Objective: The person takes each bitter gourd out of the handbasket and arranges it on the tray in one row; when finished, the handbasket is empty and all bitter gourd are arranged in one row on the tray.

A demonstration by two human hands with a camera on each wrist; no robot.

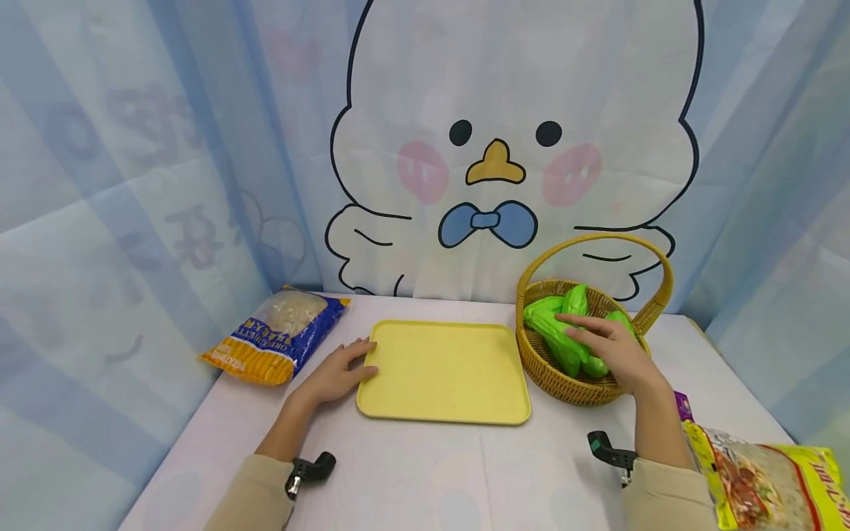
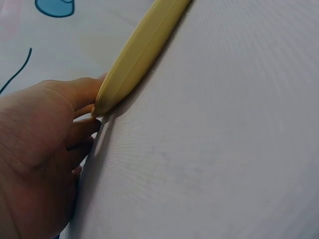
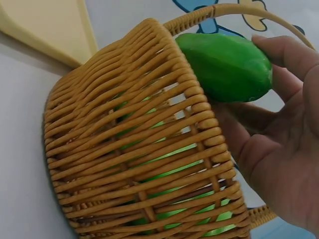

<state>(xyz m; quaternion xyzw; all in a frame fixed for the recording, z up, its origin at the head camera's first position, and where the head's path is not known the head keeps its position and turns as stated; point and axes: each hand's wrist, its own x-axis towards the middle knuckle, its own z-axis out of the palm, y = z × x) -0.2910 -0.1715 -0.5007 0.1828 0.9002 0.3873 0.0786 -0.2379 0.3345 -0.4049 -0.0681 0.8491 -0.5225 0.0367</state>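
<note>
A yellow rectangular tray (image 1: 445, 372) lies on the white table. At its left edge my left hand (image 1: 334, 376) touches the rim, thumb and fingertips (image 2: 89, 92) right at the corner. To the right of the tray stands a woven basket (image 1: 578, 393) with a tall handle, holding several glossy green ridged fruits (image 1: 550, 328). My right hand (image 1: 616, 352) reaches over the basket with fingers spread and extended. Seen from the right wrist, one green fruit (image 3: 222, 64) rises above the basket rim, a fingertip at its upper side and the thumb partly hidden behind the rim.
A blue and orange bag (image 1: 279, 335) lies left of my left hand. At the right front is a yellow and clear bag (image 1: 764, 472), with a small purple packet (image 1: 682, 405) behind it. A curtain with a cartoon bird (image 1: 498, 88) hangs behind the table.
</note>
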